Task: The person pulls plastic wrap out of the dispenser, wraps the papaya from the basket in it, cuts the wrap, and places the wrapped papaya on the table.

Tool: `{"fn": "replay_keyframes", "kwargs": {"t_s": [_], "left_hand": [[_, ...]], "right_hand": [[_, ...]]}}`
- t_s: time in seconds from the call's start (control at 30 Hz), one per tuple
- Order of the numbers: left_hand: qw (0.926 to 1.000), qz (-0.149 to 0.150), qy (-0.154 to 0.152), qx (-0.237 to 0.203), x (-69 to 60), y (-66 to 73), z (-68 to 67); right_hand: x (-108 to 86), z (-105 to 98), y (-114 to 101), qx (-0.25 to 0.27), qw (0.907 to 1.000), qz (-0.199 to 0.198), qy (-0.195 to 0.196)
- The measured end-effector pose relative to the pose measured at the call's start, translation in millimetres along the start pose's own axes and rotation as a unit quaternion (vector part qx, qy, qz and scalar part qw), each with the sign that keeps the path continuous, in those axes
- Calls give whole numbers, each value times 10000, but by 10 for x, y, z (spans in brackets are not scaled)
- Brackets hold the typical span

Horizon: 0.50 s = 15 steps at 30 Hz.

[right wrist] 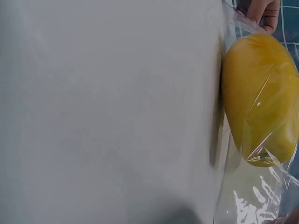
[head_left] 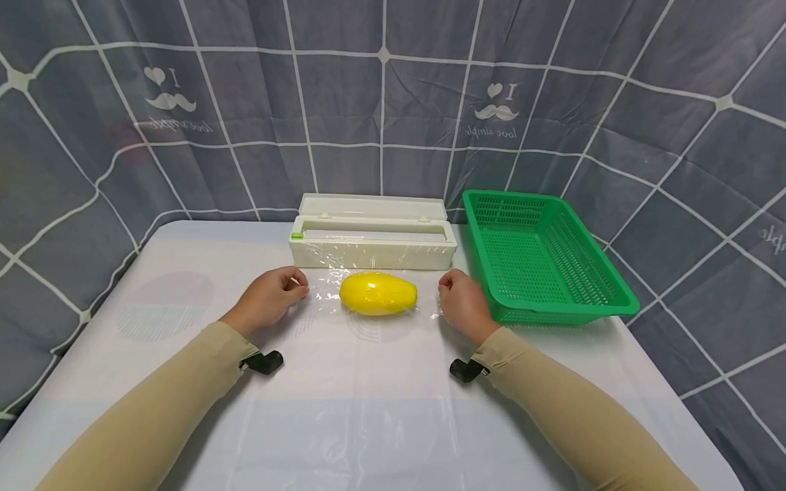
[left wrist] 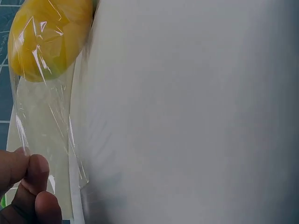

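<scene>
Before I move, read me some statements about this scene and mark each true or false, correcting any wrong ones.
1. The glossy yellow oval fruit lies between your left hand and right hand. True.
2. Your left hand holds nothing. False: it pinches clear, shiny plastic film.
3. The long white plastic box is closed. False: its lid stands open.
4. The rectangular green plastic basket stands right of the fruit. True.
</scene>
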<state>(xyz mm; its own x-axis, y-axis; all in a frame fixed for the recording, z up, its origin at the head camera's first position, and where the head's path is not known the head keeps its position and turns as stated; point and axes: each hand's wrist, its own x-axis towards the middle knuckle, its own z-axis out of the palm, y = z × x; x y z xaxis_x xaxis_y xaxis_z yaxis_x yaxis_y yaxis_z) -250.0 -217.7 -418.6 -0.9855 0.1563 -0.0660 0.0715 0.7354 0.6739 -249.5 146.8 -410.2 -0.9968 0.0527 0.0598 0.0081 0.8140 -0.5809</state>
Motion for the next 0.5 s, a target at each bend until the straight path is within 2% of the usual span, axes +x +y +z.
{"fn": "replay_keyframes", "kwargs": {"t_s": [0.23,0.5], "left_hand": [[9998,-113,-166,56,1,2,3],[9998,94,-162,121,0,0,-1]], "right_hand": [[-20,11,29,34,10000,-45,73],[-11,3,63,75,10000,-21,34]]}}
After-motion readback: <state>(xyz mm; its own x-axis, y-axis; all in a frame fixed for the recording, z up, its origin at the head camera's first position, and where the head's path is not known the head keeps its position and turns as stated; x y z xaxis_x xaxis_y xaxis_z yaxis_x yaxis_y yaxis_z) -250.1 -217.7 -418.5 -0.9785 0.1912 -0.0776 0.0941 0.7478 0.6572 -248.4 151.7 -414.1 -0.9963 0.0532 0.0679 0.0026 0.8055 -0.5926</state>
